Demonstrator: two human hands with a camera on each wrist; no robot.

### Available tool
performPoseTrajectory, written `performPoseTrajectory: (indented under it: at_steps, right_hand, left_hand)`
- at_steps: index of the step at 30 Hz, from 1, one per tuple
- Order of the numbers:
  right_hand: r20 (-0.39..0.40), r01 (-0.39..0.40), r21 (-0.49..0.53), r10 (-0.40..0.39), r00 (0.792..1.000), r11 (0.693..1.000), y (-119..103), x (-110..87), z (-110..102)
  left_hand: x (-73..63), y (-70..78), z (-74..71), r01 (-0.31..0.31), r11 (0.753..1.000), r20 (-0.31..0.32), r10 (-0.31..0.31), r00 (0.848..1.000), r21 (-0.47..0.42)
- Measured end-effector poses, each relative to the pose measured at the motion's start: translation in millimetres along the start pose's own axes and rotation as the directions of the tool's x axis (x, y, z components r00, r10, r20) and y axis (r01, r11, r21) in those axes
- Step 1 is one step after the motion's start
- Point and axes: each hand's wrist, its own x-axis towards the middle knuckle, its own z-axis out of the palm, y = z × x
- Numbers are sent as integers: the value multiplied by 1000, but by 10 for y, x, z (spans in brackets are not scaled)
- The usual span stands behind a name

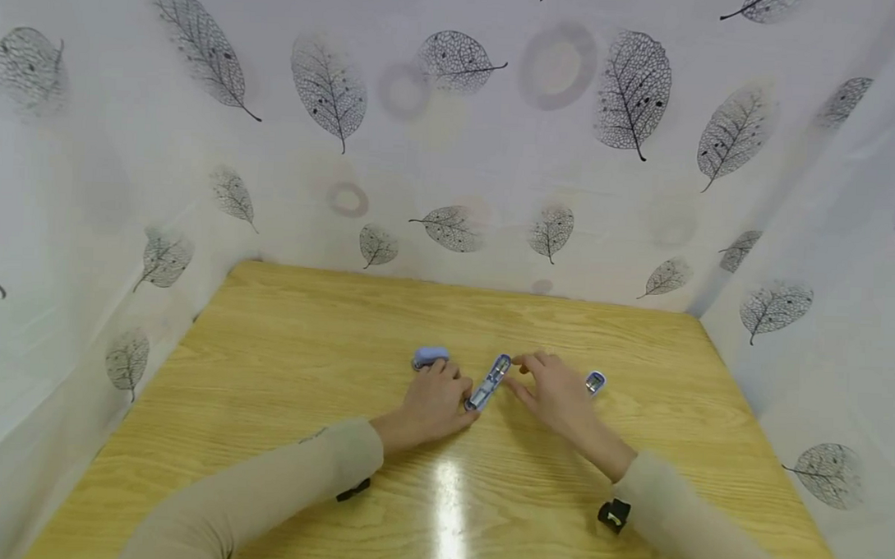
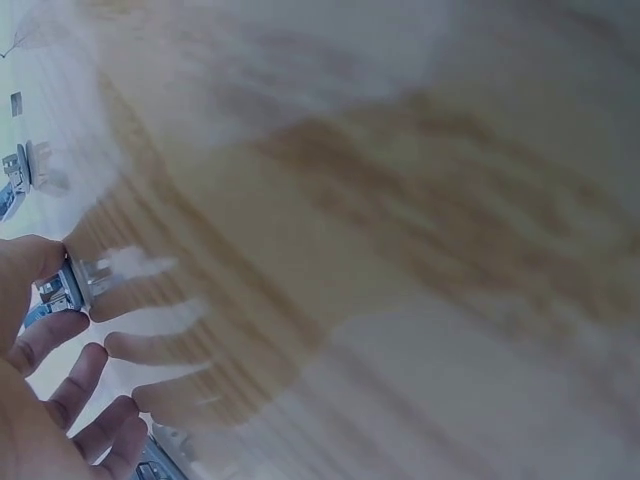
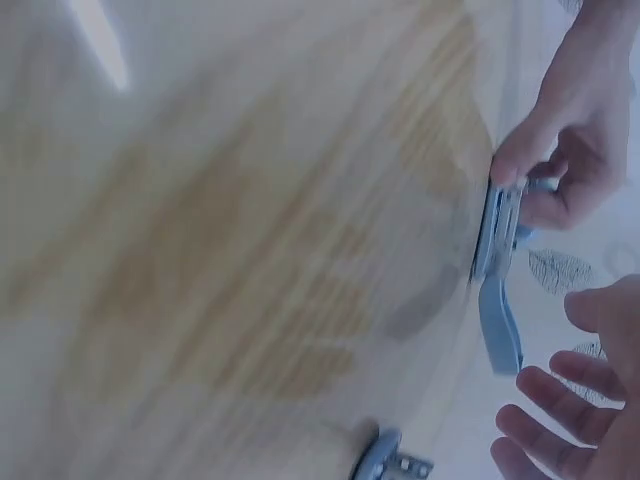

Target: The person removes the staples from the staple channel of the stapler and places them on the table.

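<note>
Between my hands lies a light-blue stapler (image 1: pixel 490 382), opened out so its metal and pale inner parts show. My left hand (image 1: pixel 437 401) pinches its near end between thumb and fingers, as the right wrist view also shows. In that view the stapler's blue arm (image 3: pixel 500 325) extends toward my right hand (image 3: pixel 590 400), whose fingers are loosely bent and hold nothing. From the head camera, my right hand's fingertips are right at the stapler's far end. Just beyond my left fingers stands a small blue stapler (image 1: pixel 432 355).
Another small blue stapler (image 1: pixel 595 382), its metal parts showing, lies just right of my right hand. All rest on a wood-grain table (image 1: pixel 305 324), enclosed at the back and sides by leaf-printed sheets (image 1: pixel 482 149). A bright reflection crosses the table's near part.
</note>
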Motion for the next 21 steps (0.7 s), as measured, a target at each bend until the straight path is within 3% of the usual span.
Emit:
performPoseTrajectory:
  at_steps: [5,11,21]
  right_hand:
    - [85,-105,114,95,992,988,-129,-43,60]
    - [139,-107,134,88,986,985,-271,-83,136]
    - [140,-105,121,87,986,987,-364,-67,259]
  left_hand:
    - [11,-9,17,10,1000,3,-10,1000,-12]
    - [18,-2,6,3,1000,27,-3,1000,3]
    - [0,-1,0,-13,1000,25,12,1000,19]
